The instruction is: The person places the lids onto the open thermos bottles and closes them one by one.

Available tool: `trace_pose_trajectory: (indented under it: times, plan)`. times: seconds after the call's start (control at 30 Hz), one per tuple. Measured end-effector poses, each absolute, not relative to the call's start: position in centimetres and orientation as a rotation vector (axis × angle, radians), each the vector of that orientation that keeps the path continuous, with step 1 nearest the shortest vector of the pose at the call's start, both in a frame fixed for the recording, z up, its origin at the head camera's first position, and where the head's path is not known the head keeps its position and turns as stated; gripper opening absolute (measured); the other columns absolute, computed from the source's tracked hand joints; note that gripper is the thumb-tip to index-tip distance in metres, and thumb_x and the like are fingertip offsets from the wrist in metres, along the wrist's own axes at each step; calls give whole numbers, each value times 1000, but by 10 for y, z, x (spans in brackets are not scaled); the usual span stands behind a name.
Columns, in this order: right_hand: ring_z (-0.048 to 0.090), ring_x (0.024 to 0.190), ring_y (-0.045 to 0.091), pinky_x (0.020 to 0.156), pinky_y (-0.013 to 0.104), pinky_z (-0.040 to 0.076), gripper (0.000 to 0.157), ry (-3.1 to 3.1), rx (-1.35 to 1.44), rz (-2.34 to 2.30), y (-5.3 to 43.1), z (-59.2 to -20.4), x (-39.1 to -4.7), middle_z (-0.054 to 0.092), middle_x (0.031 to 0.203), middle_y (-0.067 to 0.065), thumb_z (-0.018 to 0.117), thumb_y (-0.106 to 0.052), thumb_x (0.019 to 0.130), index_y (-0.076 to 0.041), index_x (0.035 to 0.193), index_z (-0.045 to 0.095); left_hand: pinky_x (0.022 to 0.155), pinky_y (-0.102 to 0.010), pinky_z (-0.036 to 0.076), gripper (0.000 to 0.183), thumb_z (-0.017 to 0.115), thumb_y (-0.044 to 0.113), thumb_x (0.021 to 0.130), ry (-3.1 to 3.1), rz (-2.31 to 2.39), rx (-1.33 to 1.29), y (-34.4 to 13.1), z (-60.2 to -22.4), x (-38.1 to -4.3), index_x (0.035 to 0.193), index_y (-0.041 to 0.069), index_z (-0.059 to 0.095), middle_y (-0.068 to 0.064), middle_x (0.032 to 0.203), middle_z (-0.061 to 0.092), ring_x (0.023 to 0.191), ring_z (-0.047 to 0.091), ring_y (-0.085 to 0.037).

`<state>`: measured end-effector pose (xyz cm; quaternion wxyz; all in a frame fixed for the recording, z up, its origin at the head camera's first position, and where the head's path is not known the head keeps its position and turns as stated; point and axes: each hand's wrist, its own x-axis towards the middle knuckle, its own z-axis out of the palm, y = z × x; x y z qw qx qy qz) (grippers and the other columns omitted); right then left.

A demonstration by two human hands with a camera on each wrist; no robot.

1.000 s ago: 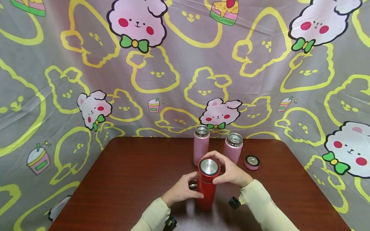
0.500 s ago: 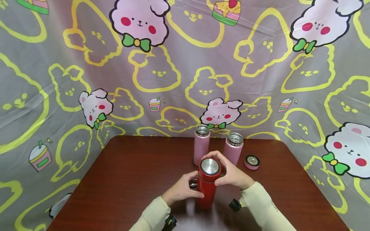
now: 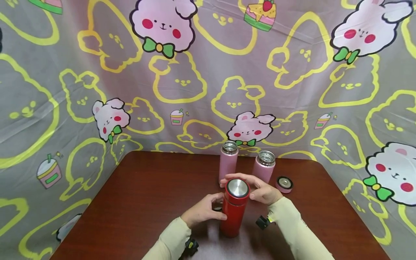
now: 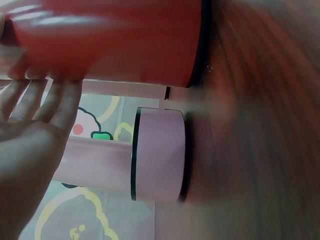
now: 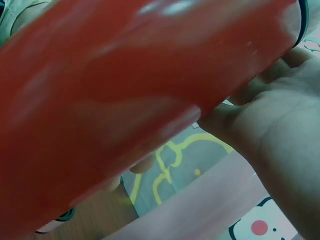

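Note:
A red thermos (image 3: 232, 216) with a silver-topped lid (image 3: 238, 188) stands upright before me. My left hand (image 3: 203, 211) grips its body from the left, thumb in front. Around the lid is my right hand (image 3: 261, 189), its fingers stretched behind it and past its left side. The right thumb lies beside the lid's right edge. In the left wrist view the red body (image 4: 115, 42) stands close to a pink bottle cap (image 4: 160, 155); the head view shows that cap partly hidden behind the left hand. The red body fills much of the right wrist view.
Two lidless pink thermoses with steel mouths stand behind the hands, a taller one (image 3: 228, 162) and one to its right (image 3: 264, 168). Another pink cap (image 3: 284, 184) lies inner side up on the brown table (image 3: 156, 191). Patterned cloth (image 3: 198, 86) hangs around the table.
The right fingers have loosened from the lid and straightened out to the left behind it, and the thumb has shifted back to the right. The left hand keeps its grip on the thermos.

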<state>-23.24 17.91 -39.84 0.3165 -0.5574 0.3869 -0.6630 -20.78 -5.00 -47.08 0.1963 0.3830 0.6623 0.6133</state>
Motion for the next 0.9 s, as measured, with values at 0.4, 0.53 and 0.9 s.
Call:
trace_pose_trajectory:
  times: [0.4, 0.53, 0.9]
  plan:
    - [34, 133, 36, 108, 50, 26, 62, 1029, -1442, -1763, 178, -401, -232, 38, 144, 18, 52, -13, 88, 1, 144, 27, 101, -35, 38, 56, 70, -1, 80, 1811, 1728, 1076, -49, -462, -204, 130, -6, 46, -17, 126, 57, 114, 55, -13]
    - [36, 130, 36, 106, 51, 28, 62, 1083, -1428, -1785, 179, -400, -229, 40, 141, 19, 54, -14, 88, 2, 142, 29, 100, -33, 39, 54, 70, 2, 79, 1850, 1710, 1085, -50, -447, -196, 128, -7, 48, -15, 123, 59, 112, 56, -11]
    - [43, 123, 36, 101, 52, 36, 64, 1332, -1340, -1865, 184, -398, -214, 40, 136, 28, 59, -16, 86, 8, 138, 29, 99, -33, 40, 55, 71, 4, 80, 1865, 1718, 1080, -50, -442, -192, 128, -7, 48, -12, 122, 59, 111, 56, -11]
